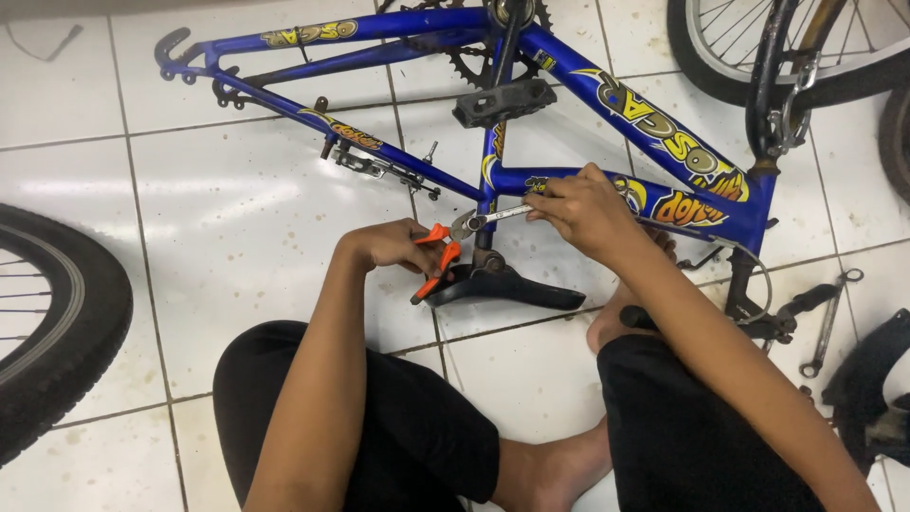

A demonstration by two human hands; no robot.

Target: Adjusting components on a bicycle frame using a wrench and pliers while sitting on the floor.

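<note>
gripping orange-handled pliers (438, 254) in left hand (393, 245), wrench (504, 214) in right hand (585, 207), beside blue frame (569, 76)

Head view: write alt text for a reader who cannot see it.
A seated person's left hand grips orange-handled pliers while the right hand holds a silver wrench, both at the seat clamp of a blue bicycle frame lying on white tiles. A black saddle and loose wheel lie nearby.

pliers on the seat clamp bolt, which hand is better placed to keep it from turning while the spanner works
Left. The left hand already grips the orange-handled pliers, whose nose sits at the seat clamp on the blue bicycle frame. The right hand is taken up holding the spanner.
</note>
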